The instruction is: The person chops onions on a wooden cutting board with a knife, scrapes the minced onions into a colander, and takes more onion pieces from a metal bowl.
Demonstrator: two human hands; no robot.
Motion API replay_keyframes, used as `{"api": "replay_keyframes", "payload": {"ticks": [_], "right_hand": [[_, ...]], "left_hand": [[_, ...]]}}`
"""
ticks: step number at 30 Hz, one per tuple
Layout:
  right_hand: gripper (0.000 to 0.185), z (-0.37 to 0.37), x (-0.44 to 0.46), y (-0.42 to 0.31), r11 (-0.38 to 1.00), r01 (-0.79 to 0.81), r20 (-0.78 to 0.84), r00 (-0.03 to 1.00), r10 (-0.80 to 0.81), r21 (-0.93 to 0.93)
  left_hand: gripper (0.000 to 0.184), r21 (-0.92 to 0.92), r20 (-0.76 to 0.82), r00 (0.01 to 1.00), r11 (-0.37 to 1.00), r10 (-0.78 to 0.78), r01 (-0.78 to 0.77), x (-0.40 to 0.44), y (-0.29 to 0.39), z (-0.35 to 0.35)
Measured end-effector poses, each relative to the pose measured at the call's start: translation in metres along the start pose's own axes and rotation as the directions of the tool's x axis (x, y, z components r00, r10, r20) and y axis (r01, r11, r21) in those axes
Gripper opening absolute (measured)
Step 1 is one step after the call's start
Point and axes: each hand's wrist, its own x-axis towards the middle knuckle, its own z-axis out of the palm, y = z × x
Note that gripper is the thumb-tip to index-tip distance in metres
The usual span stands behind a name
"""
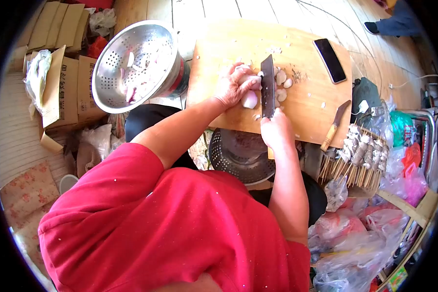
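My right hand [278, 129] is wrapped round the handle of a cleaver [267, 90], whose dark blade stands on edge on the wooden board [219, 41]. Just left of the blade, my left hand [232, 83] presses on pale purple onions [249, 100], fingers curled over them. Several cut white-and-purple pieces [280, 78] lie against the blade's right side. Small white scraps are scattered over the board. How many onions are under the left hand is hidden.
A metal colander [100, 87] with onion pieces stands left of the board; another colander [224, 163] sits below its near edge. A phone [330, 61] and a wooden-handled knife [335, 125] lie on the right, near loaded skewers [362, 151]. Cardboard boxes [70, 92] stand far left.
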Motion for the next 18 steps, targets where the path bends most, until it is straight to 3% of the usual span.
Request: {"api": "replay_keyframes", "payload": {"ticks": [4,6,7,8,10,11,18], "right_hand": [[0.035,0.000,0.000,0.000,0.999,-0.002,0.019,1.000,0.003,-0.033],[0.036,0.001,0.000,0.001,1.000,-0.003,0.031,1.000,0.004,-0.028],[0.035,0.002,0.001,0.002,0.999,0.009,0.021,1.000,-0.009,-0.036],[0.035,0.003,0.002,0.003,0.999,0.021,0.009,1.000,-0.021,-0.044],[0.034,0.004,0.002,0.004,0.998,0.028,0.008,1.000,-0.028,-0.049],[0.034,0.004,0.002,0.004,0.998,0.037,0.005,0.999,-0.037,-0.055],[0.034,0.001,-0.001,-0.002,0.998,0.006,0.010,1.000,-0.005,-0.056]], "left_hand": [[0.049,0.072,0.030,0.998,0.996,-0.057,0.055,-0.010,0.009,-0.008],[0.060,0.232,0.074,0.992,0.969,-0.105,0.085,-0.016,0.015,-0.014],[0.076,0.230,0.111,0.989,0.970,-0.101,0.073,-0.017,0.012,-0.015],[0.076,0.231,0.112,0.988,0.970,-0.103,0.075,-0.019,0.012,-0.017],[0.087,0.310,0.160,0.987,0.948,0.023,-0.073,-0.021,0.014,-0.019],[0.095,0.323,0.175,0.984,0.944,0.016,-0.073,-0.022,0.016,-0.018],[0.086,0.393,0.268,0.963,0.911,0.014,-0.123,-0.015,0.029,-0.024]]}}
